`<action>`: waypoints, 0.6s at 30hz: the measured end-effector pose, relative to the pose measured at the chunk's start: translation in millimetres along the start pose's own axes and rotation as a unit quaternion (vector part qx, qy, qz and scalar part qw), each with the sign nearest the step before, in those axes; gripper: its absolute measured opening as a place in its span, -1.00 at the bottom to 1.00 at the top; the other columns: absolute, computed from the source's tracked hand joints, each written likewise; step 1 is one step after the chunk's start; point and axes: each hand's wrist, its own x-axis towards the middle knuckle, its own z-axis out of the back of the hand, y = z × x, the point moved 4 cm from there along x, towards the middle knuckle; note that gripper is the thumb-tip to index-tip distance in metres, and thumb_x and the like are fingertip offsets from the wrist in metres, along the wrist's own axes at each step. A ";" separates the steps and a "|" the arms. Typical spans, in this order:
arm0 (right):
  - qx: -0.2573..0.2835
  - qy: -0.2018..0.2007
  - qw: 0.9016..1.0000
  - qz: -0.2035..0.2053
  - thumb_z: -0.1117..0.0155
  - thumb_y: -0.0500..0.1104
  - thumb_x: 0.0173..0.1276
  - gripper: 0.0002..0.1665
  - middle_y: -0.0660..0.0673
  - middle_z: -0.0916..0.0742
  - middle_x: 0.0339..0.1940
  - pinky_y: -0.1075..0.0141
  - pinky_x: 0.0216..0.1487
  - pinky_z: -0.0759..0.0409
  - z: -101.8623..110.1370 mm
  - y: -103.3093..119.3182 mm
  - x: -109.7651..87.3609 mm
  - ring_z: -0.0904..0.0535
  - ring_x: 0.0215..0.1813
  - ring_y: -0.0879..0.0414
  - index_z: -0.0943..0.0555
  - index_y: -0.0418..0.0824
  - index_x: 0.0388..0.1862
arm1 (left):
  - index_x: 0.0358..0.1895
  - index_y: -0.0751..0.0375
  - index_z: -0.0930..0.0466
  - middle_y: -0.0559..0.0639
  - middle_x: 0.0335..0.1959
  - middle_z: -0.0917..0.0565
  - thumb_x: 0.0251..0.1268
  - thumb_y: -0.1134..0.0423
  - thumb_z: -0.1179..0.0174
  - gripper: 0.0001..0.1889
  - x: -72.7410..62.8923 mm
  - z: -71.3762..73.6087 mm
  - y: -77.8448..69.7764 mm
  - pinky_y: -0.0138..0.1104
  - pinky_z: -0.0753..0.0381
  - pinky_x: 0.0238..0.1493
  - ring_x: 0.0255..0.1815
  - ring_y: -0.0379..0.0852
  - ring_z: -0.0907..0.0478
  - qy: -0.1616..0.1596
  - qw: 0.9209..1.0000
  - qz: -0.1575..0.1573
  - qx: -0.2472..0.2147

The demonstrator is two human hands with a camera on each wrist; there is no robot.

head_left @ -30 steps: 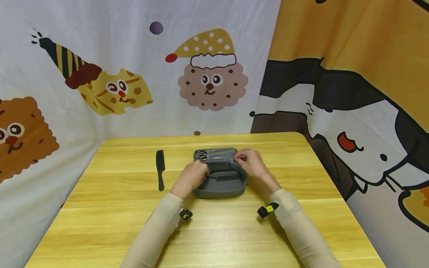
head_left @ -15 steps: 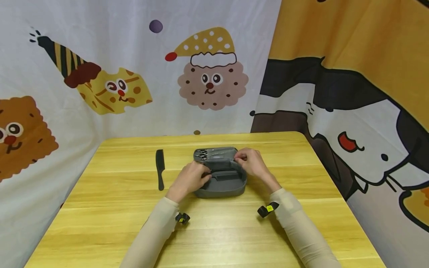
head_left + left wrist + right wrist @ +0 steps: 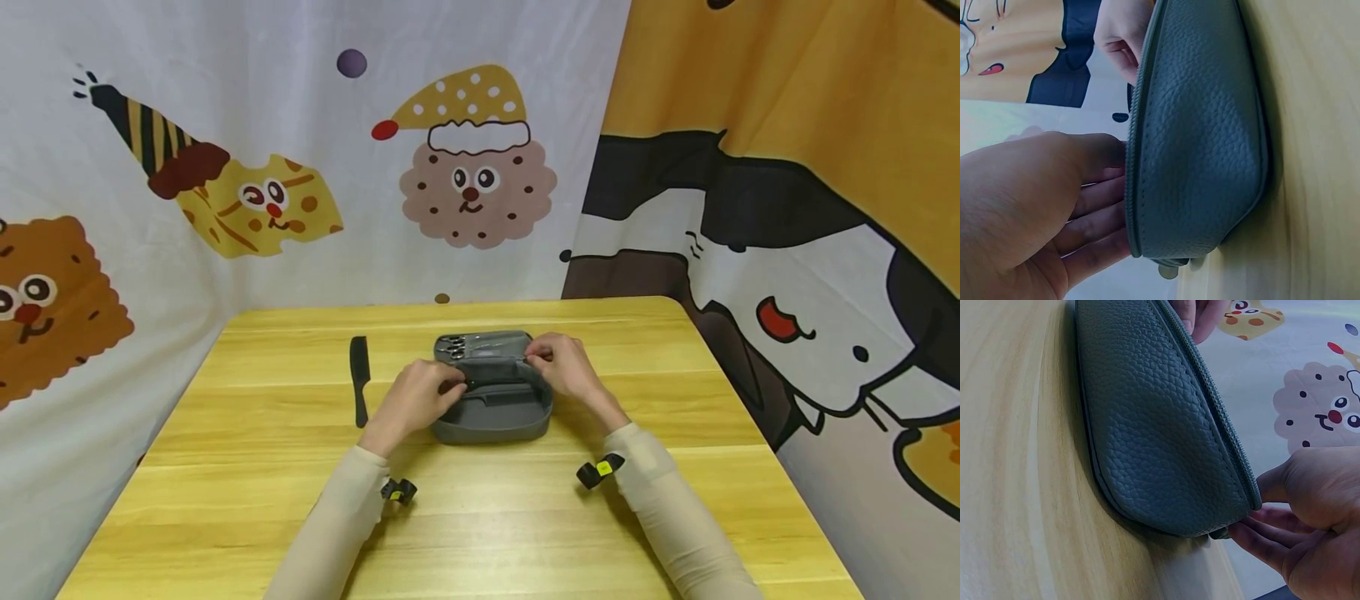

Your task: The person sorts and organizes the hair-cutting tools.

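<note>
A grey leather zip case (image 3: 491,429) lies unfolded on the table, several metal grooming tools (image 3: 452,346) held in its raised lid. Inside the tray is a dark comb-like shape (image 3: 498,394). My left hand (image 3: 411,400) reaches over the case's left edge with bent fingers; a small dark bit shows by its fingertips, and whether they grip it cannot be told. In the left wrist view the fingertips pass behind the zipper rim (image 3: 1137,131). My right hand (image 3: 564,364) pinches the lid's right corner. From the right wrist its fingers (image 3: 1266,540) are at the case's end.
A black comb (image 3: 359,379) lies on the wooden table (image 3: 247,467), left of the case. Behind the table hangs a curtain (image 3: 285,75) printed with cartoon figures.
My left hand has drawn back a little to the left, its fingertips now nearer the case's left edge. The right hand and the case stay in place.
</note>
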 end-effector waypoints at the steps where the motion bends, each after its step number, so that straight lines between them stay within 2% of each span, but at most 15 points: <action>1: -0.001 0.000 1.000 0.001 -0.47 -0.28 0.62 -0.89 -0.22 -0.91 0.02 -0.04 0.03 -0.91 0.1 -0.2 0.0 -0.89 -0.03 -0.10 -0.91 -0.23 -0.05 | 0.03 0.22 -0.94 0.06 -0.12 -0.95 0.58 0.26 -0.47 -0.84 0.1 1.1 0.9 -0.14 -0.89 -0.13 -0.22 -0.07 -0.87 -0.002 1.000 0.001 -0.003; 7: -0.005 0.003 1.000 0.002 -0.46 -0.28 0.62 -0.88 -0.22 -0.91 0.02 -0.05 0.04 -0.90 -0.9 -0.1 -0.5 -0.89 -0.02 -0.10 -0.91 -0.22 -0.05 | -0.04 0.19 -0.95 0.02 -0.17 -0.94 0.60 0.29 -0.44 -0.88 -0.7 7.5 9.1 -0.23 -0.85 -0.22 -0.28 -0.15 -0.83 -0.032 0.999 -0.005 -0.022; 14: -0.004 -0.001 1.000 0.005 -0.47 -0.29 0.61 -0.89 -0.22 -0.91 0.02 -0.05 0.05 -0.90 -0.3 1.0 0.6 -0.89 -0.02 -0.10 -0.91 -0.23 -0.06 | 0.04 0.29 -0.92 0.13 -0.11 -0.95 0.58 0.34 -0.43 -0.85 -3.3 21.8 20.6 -0.11 -0.92 -0.14 -0.16 -0.01 -0.91 -0.093 0.995 -0.016 -0.022; 18: -0.003 0.000 1.000 0.006 -0.47 -0.29 0.62 -0.88 -0.22 -0.91 0.03 -0.06 0.04 -0.90 -0.4 1.3 -0.3 -0.89 -0.02 -0.11 -0.91 -0.23 -0.05 | 0.08 0.31 -0.90 0.16 -0.12 -0.94 0.56 0.35 -0.44 -0.82 -4.2 27.4 30.2 -0.07 -0.92 -0.14 -0.16 0.06 -0.91 -0.122 0.992 -0.010 -0.015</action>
